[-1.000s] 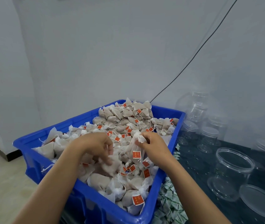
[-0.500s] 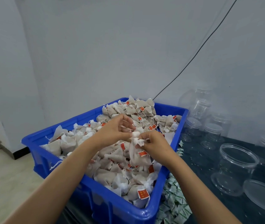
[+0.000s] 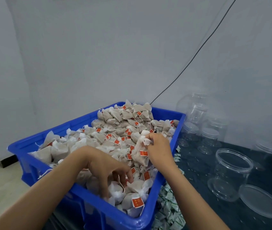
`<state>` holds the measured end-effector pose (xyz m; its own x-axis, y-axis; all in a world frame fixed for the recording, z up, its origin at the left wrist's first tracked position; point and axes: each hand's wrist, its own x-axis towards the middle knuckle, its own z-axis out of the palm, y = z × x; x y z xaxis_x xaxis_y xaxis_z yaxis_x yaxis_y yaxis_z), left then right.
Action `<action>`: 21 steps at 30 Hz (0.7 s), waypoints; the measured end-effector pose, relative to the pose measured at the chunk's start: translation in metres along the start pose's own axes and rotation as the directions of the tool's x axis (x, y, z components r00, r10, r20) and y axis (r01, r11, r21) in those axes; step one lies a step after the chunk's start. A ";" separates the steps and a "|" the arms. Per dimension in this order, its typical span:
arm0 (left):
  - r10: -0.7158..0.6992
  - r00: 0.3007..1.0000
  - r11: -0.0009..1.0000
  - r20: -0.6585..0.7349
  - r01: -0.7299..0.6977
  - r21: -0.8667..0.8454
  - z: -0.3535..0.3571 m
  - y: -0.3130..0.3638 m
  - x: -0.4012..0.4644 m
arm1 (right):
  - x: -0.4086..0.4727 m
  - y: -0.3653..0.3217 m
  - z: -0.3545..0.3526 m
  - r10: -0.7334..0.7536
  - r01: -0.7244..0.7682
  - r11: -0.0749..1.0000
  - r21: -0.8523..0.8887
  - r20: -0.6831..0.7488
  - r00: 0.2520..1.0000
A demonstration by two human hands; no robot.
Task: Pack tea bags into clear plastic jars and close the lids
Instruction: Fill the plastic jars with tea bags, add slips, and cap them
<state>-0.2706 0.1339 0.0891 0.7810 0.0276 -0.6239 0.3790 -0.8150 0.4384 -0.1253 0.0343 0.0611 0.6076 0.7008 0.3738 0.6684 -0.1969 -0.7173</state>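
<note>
My right hand (image 3: 159, 146) has its grip closed on a bunch of tea bags (image 3: 141, 152), pinched by their gathered white tops so the bags hang below my fingers, just above the heap in the blue crate (image 3: 49, 165). My left hand (image 3: 110, 171) is down in the near corner of the crate, fingers spread and curled loosely into the pile, touching bags; I cannot tell whether it has one pinched yet.

What counts next is the open clear jar (image 3: 232, 173). It stands upright on the dark counter (image 3: 196, 165), to the right of my right grip and a little nearer to me, beyond the crate wall, mouth upward. My right hand is much the nearer one, so I judge that the held bunch goes there by lifting over the rim and swinging right. The jar's lid (image 3: 260, 200) lies flat beside it, nearer to me. Small green-and-white packets (image 3: 166, 211) lie between crate and jar.
</note>
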 end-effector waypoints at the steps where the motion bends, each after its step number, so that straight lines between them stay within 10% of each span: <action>1: -0.009 1.000 1.000 -0.029 0.009 0.019 0.002 0.001 0.004 | 0.000 0.000 0.000 0.001 -0.001 1.000 0.002 0.000 1.000; 14: 0.189 0.905 0.957 -0.381 -0.257 -0.136 0.001 0.001 0.003 | 0.000 0.002 -0.002 0.055 -0.045 0.993 0.112 -0.083 0.995; 21: 0.249 0.759 0.839 -0.602 -0.480 -0.258 -0.004 0.005 -0.001 | -0.004 -0.001 -0.013 0.263 -0.106 0.819 0.563 -0.206 0.943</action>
<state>-0.2682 0.1321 0.0944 0.9858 0.1661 0.0248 0.0713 -0.5477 0.8336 -0.1229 0.0234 0.0684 0.8368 0.4677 0.2846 0.2416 0.1510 -0.9585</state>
